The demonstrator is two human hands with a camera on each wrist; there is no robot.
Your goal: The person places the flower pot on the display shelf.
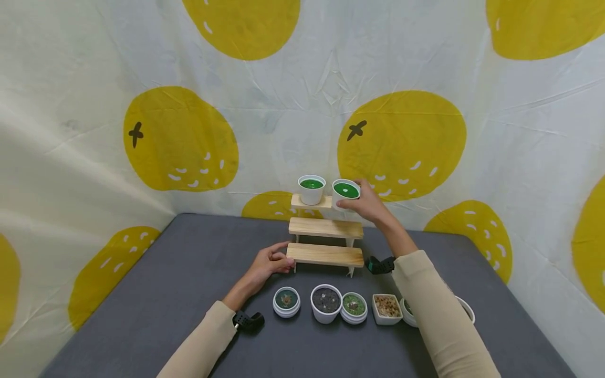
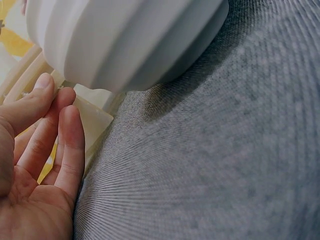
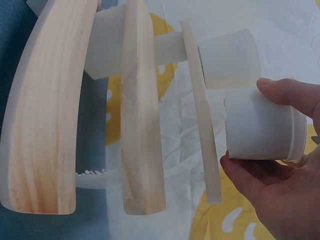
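A three-step wooden stand (image 1: 326, 254) with pale supports stands toward the back of the table. My right hand (image 1: 366, 203) grips a white cup (image 1: 346, 195) with green contents over the right end of the top step. In the right wrist view a narrow gap shows between this cup (image 3: 257, 125) and the top step (image 3: 202, 115). A similar white cup (image 1: 311, 194) sits on that step's left part. My left hand (image 1: 268, 263) pinches the left end of the lowest step; in the left wrist view its thumb and forefinger close at the stand's edge.
In front of the stand are a white pot with dark filling (image 1: 326, 302), round pots with teal (image 1: 286, 302) and green (image 1: 354, 308) tops, and a square dish of brown pieces (image 1: 387, 308). My right sleeve partly hides more white pots (image 1: 465, 308). Patterned cloth (image 1: 283, 131) hangs behind.
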